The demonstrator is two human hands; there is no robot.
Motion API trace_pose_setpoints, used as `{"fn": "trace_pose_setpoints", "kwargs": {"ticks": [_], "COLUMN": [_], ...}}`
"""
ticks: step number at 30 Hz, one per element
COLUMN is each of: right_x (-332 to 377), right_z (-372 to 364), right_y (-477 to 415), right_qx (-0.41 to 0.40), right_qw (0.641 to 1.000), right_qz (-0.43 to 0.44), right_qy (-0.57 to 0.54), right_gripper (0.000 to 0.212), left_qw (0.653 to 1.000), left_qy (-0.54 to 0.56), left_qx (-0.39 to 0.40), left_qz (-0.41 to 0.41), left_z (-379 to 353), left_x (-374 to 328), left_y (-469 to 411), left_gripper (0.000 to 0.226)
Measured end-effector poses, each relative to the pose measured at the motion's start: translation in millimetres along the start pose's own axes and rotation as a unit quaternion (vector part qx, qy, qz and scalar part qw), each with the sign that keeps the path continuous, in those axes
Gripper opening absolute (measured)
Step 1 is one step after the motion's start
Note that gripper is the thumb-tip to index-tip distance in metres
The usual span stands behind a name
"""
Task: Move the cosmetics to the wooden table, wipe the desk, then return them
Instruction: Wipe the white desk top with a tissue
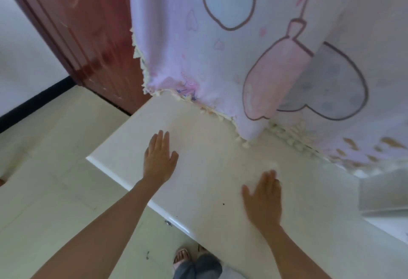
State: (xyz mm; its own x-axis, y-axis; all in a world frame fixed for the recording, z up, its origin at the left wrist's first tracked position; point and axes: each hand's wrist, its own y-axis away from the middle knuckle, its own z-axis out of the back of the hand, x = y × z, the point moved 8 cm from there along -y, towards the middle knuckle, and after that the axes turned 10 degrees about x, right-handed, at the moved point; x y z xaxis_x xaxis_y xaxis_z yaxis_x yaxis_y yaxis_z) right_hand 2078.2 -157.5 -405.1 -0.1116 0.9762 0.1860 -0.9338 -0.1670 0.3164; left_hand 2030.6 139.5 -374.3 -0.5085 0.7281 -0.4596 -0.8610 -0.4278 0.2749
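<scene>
Both bare forearms reach forward. The left hand [159,157] lies flat, palm down, fingers straight and together, thumb out. The right hand [263,199] is also spread palm down, though blurred, so its fingertips are unclear.

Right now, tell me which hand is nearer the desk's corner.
The left hand: its fingers are straight and it is over the desk near the left corner. The right hand is farther along, toward the middle.
</scene>
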Motion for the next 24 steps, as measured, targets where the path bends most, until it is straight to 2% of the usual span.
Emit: {"fn": "trace_pose_setpoints", "kwargs": {"ticks": [3,6,9,11,13,15,16,21,24], "right_x": [-93,-164,-180,-148,-87,-7,27,149,184], "right_z": [22,21,17,24,20,12,2,-33,-50], "right_y": [37,72,80,65,43,23,17,21,45], "right_qx": [-0.075,-0.007,0.000,-0.030,-0.040,-0.023,0.001,0.041,0.077], "right_qw": [0.992,0.979,0.965,0.962,0.977,0.997,0.999,0.988,0.969], "right_qz": [-0.101,-0.201,-0.243,-0.256,-0.192,-0.066,-0.020,0.152,0.233], "right_qy": [-0.022,-0.045,-0.095,-0.093,-0.081,-0.039,-0.030,0.006,0.024], "right_gripper": [0.085,0.077,0.081,0.075,0.073,0.082,0.080,0.080,0.081], "left_qw": [1.000,0.999,1.000,1.000,0.999,0.998,0.997,0.995,0.995], "left_qy": [0.000,0.002,0.006,0.016,0.020,0.020,0.022,0.028,0.023], "left_qx": [0.016,0.024,0.009,-0.009,-0.029,-0.048,-0.055,-0.071,-0.073], "left_qz": [-0.025,-0.033,-0.009,0.017,0.036,0.045,0.048,0.067,0.063], "left_z": [-15,-24,-20,-13,-7,-3,-2,0,-3], "left_x": [-20,-12,22,49,70,84,89,103,94], "left_y": [5,21,33,40,48,55,57,68,72], "left_gripper": [0.061,0.060,0.059,0.058,0.056,0.054,0.053,0.051,0.050]}}
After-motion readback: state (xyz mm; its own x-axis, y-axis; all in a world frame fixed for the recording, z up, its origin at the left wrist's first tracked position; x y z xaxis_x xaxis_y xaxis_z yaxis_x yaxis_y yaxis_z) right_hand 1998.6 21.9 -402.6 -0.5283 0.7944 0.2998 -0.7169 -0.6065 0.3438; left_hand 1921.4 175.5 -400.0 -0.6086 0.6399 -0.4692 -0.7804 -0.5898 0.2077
